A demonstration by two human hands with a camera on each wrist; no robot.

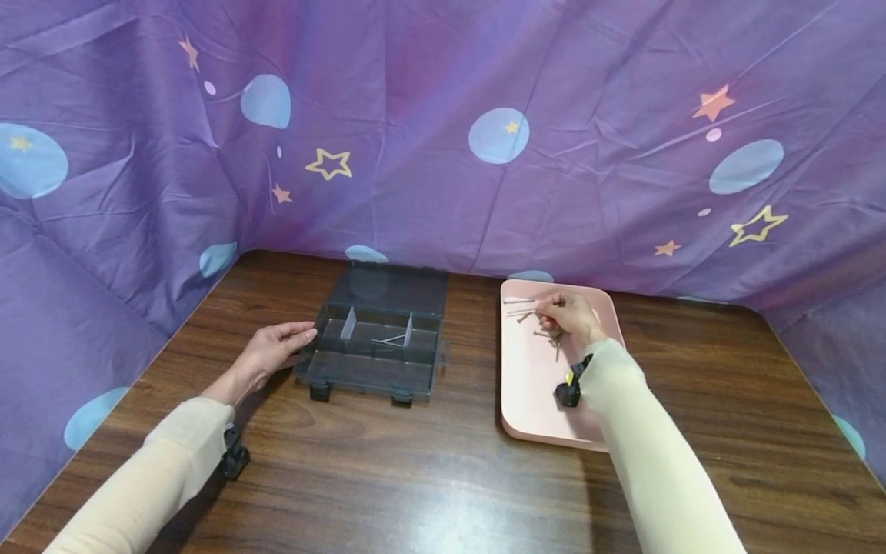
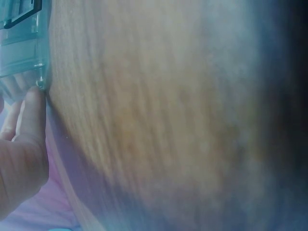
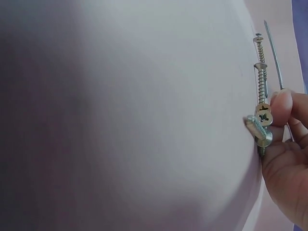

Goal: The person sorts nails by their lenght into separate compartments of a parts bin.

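Observation:
A dark see-through organizer box [image 1: 367, 369] lies with its lid [image 1: 388, 288] tipped back. A few thin nails [image 1: 390, 341] are in one of its rear compartments. My left hand [image 1: 266, 354] touches the box's left side with fingers mostly straight; in the left wrist view a fingertip [image 2: 34, 94] meets the box's corner. Over the pink tray [image 1: 533, 400], my right hand [image 1: 567, 314] pinches a thin nail [image 3: 273, 53] between thumb and fingertips. Several screws [image 3: 261, 82] lie in the tray beside that hand, partly hidden by it in the head view.
Light dividers [image 1: 349, 323] stand in the box's rear row. Two black latches [image 1: 320, 391] hang at its front edge. Brown wooden table [image 1: 388, 477] separates box and tray. A purple patterned cloth [image 1: 429, 154] hangs behind and at both sides.

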